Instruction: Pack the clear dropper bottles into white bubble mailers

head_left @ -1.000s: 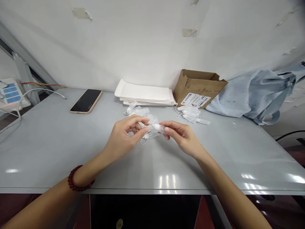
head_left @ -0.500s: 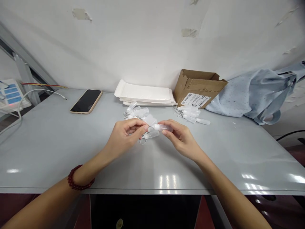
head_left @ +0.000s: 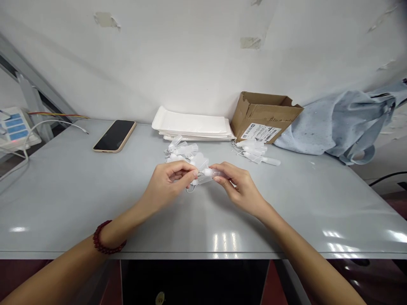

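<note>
Both hands have drawn a little closer together than a second ago, and the small clear bottle (head_left: 213,173) between them now sits slightly lower, just above the grey table (head_left: 63,199). The left hand (head_left: 171,181) has its thumb and forefinger pressed together at the bottle's white cap (head_left: 207,172). The right hand (head_left: 241,187) pinches the clear body from the other side with its fingertips (head_left: 219,178). The bottle lies roughly level, cap toward the left hand, over the middle of the table and nearer its back edge than its front edge.

Just under the left fingertips lies a second bottle (head_left: 201,180) with a thin loop; whether a finger touches it cannot be told. Behind the hands a loose pile of bottles (head_left: 182,150) rests on the table. A smaller cluster of bottles (head_left: 257,153) lies to the right of that pile, just in front of an open cardboard box (head_left: 265,111) with a white label. A red bead bracelet (head_left: 106,242) circles the left wrist near the front edge.

Along the back edge a stack of white pouches (head_left: 190,125) lies flat against the wall, just left of the box. A phone (head_left: 114,135) lies face up, toward the back left corner. A pale blue cloth bag (head_left: 340,127) slumps at the back right. Off the left edge sits a power strip (head_left: 14,129) with cables.
</note>
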`<state>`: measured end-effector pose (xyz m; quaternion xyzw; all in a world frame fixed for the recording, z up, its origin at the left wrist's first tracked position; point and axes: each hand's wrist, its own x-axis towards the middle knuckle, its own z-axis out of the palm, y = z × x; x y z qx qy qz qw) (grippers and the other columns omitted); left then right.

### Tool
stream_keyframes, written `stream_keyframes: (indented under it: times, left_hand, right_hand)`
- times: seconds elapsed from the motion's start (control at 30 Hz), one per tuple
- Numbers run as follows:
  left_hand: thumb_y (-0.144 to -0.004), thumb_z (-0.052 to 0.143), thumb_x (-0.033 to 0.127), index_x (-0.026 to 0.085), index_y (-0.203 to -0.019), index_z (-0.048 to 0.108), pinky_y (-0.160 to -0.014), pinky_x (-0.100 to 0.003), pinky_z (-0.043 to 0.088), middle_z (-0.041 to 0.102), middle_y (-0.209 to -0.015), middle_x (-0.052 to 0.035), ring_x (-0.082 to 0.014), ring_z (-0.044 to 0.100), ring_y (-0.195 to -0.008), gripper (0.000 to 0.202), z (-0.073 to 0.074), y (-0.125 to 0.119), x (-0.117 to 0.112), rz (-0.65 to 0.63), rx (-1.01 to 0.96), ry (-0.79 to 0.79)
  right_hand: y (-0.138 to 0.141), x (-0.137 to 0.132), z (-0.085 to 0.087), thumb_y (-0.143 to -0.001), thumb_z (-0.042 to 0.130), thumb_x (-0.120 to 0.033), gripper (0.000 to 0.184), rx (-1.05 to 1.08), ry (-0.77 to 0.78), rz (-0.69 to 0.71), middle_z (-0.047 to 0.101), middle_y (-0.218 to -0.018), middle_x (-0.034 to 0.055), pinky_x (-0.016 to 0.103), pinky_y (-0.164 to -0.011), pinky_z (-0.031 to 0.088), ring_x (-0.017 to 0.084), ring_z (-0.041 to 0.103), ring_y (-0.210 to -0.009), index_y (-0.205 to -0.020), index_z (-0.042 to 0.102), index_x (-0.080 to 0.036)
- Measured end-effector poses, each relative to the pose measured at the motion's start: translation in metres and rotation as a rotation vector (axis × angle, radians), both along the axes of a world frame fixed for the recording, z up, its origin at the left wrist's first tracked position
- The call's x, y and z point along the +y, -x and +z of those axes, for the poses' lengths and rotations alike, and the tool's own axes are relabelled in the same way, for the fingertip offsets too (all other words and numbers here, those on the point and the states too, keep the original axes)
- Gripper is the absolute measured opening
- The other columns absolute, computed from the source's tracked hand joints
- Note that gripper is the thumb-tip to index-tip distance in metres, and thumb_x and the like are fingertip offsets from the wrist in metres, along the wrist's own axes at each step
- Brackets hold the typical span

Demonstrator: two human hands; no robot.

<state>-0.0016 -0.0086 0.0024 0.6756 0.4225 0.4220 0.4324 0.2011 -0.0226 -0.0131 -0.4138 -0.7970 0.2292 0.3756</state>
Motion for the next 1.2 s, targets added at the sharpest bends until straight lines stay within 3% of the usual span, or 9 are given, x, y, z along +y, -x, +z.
stream_keyframes:
  times: [1.2]
  left_hand:
    - [-0.082,0.058,0.020,0.016,-0.072,0.066,-0.053,-0.019,0.045,0.060,-0.064,0.0008,-0.0082,0.051,-0.054,0.014,-0.0047,-0.0022,-0.0005,-0.056,0.029,-0.013]
  right_hand:
    - [0.0022,-0.0006,-0.0049,-0.095,0.046,-0.024,0.021,-0.021,-0.036,0.020,0.058,-0.080,0.0038,0.026,-0.060,0.041,0.013,0.052,-0.065,-0.110,0.058,-0.018]
